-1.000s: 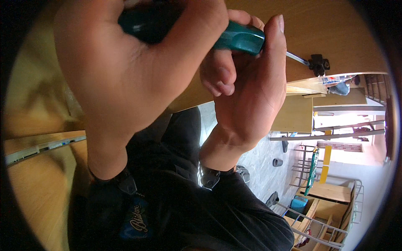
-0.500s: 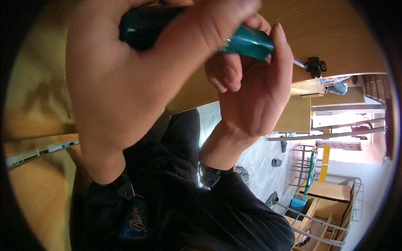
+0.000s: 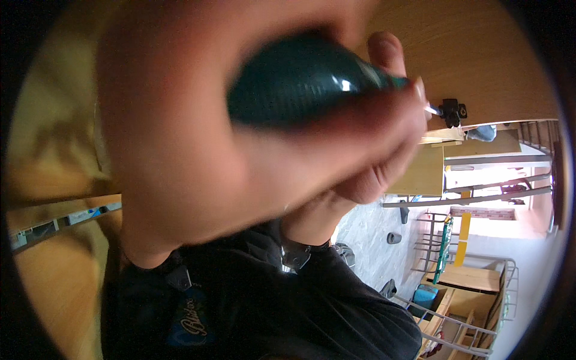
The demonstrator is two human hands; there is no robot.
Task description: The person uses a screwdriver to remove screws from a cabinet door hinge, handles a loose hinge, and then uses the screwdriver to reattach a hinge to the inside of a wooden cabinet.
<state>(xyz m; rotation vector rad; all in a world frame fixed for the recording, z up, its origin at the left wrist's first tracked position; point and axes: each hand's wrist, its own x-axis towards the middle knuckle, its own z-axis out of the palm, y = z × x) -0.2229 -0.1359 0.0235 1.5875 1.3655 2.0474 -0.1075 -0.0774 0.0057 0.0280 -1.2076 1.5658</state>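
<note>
A screwdriver with a fat, glossy dark green handle [image 3: 294,84] lies across the upper middle. Its short length of bare metal shaft [image 3: 431,110] points right and meets a small black fitting [image 3: 453,113] on the wooden panel; the very tip cannot be made out. My left hand [image 3: 174,144], large and smeared by motion, is closed round the thick end of the handle. Partly hidden behind it, my right hand [image 3: 384,177] is closed about the handle's narrow front end, close to the shaft, with one fingertip showing above.
The wooden panel [image 3: 480,54] fills the upper right. On the left runs a slotted strip [image 3: 66,222] along a wooden edge. Beyond my dark clothing are a grey floor [image 3: 366,246] with slippers [image 3: 393,238], metal bed frames [image 3: 462,324] and a teal box [image 3: 425,295].
My left hand has rolled round the handle: its thumb side has dropped below, baring more green. The right hand is now more covered. The view has shifted slightly.
</note>
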